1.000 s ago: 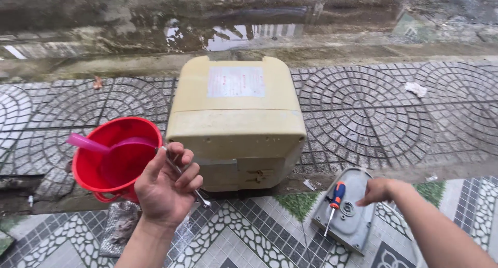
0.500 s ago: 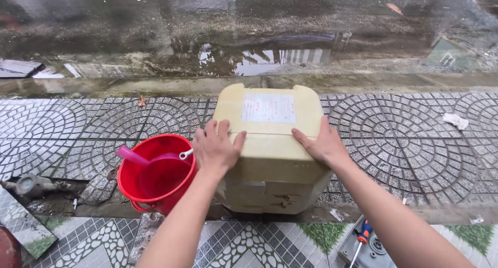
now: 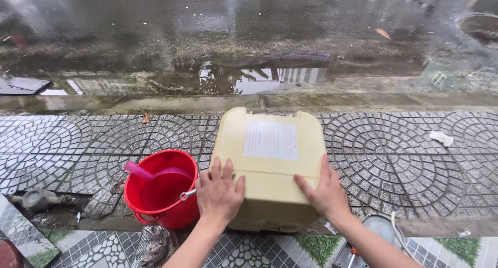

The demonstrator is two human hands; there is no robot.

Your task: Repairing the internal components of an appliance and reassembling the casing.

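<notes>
A cream plastic box-shaped housing point(image 3: 270, 159) with a white label on top lies on the patterned paving. My left hand point(image 3: 219, 191) rests flat on its near left top edge, fingers spread. On the near right top edge my right hand point(image 3: 326, 193) presses, also with the palm down. Neither hand is closed around anything. Just left of the housing stands a red bucket point(image 3: 162, 193) with a pink scoop point(image 3: 136, 169) inside, almost touching my left hand.
A grey metal part point(image 3: 381, 231) with a red-and-blue screwdriver point(image 3: 354, 253) lies at the bottom right, partly behind my right forearm. A dirty rag point(image 3: 153, 247) lies below the bucket. A water meter point(image 3: 33, 199) sits at left. Beyond the kerb is a wet road.
Both hands have slid from the middle of the housing's top toward its near edge. A second ago my left hand held a small screw and my right was by the screwdriver.
</notes>
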